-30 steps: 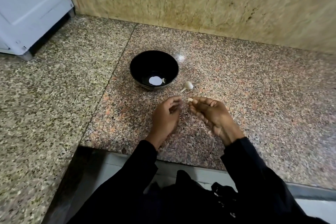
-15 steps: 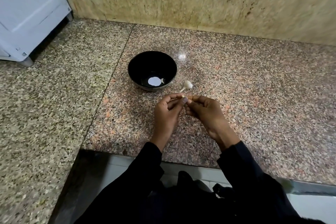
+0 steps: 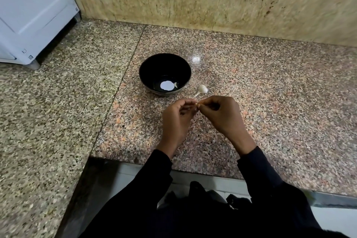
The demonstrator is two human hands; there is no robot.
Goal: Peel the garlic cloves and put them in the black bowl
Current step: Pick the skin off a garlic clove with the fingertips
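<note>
Head view: left hand and right hand fingertips meet, grip pinching garlic clove above countertop.

No legible text, label or number anywhere (bowl and cabinet unmarked)

one black bowl, three garlic pieces, two hands

Single head view, looking forward-down, close over granite counter edge.
</note>
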